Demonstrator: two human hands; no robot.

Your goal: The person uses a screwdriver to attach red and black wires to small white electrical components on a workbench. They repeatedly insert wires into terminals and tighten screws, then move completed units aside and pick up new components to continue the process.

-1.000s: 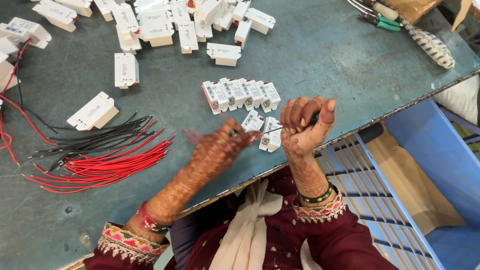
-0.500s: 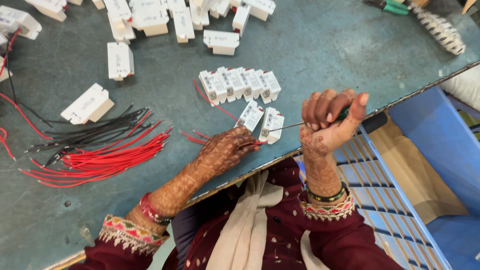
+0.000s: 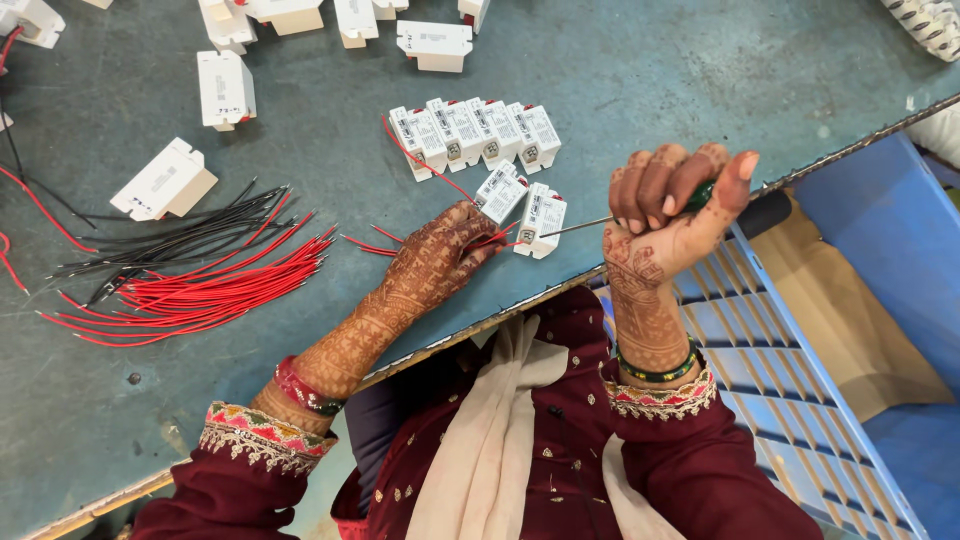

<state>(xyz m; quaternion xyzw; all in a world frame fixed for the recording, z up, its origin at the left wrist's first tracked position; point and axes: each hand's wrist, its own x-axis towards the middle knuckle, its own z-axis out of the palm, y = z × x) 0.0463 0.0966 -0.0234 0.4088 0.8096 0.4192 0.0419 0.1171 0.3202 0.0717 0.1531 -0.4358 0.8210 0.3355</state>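
Right hand [image 3: 672, 205] now raised, clenched on screwdriver [image 3: 640, 215], left hand [image 3: 440, 255] still pinching red wire [image 3: 425, 165] by white module [image 3: 540, 220]

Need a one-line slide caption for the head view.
Right hand drives a green-handled screwdriver into a small white module while the left hand steadies red wires beside it.
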